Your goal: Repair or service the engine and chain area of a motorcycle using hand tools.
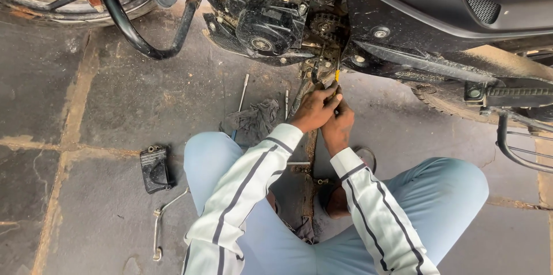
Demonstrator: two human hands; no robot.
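Pliers with yellow handles (pixel 336 76) sit at the motorcycle's front sprocket (pixel 324 26), beside the black engine (pixel 268 15). Left hand (pixel 315 109) and right hand (pixel 338 125) press together, both curled closed around the handles. A grey rag (pixel 253 120) lies nearby.

On the stone floor (pixel 103 79): one black cover part (pixel 154 168); one bent metal lever (pixel 164 223) just below it; one crumpled grey rag (pixel 253 120); one long slim rod tool (pixel 243 91); front wheel (pixel 57 4), top left.
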